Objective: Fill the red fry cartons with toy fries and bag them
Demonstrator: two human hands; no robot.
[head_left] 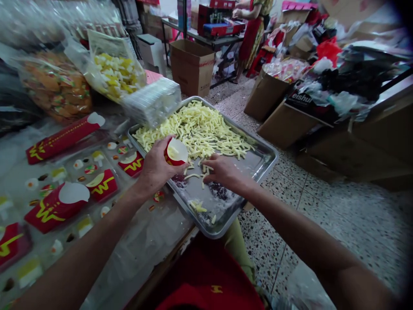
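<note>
My left hand [158, 165] is closed around a small red fry carton [176, 151], with its white opening tilted up toward me. A few pale pieces seem to show inside it. My right hand [222, 172] rests low over the metal tray [271, 157], its fingers apart and touching loose French fries [206, 133] at the near edge of the heap. The fries are pale yellow and look like toy pieces. Several of them lie scattered between my two hands, and a small cluster [197, 206] sits near the tray's front corner.
Flat red cartons [58, 206] and clear plastic trays with miniature food pieces cover the table at left. Behind them stand a bag of yellow-and-white pieces [116, 73] and a stack of clear plastic trays [155, 101]. Cardboard boxes [192, 66] stand on the floor; a person [253, 34] is farther back.
</note>
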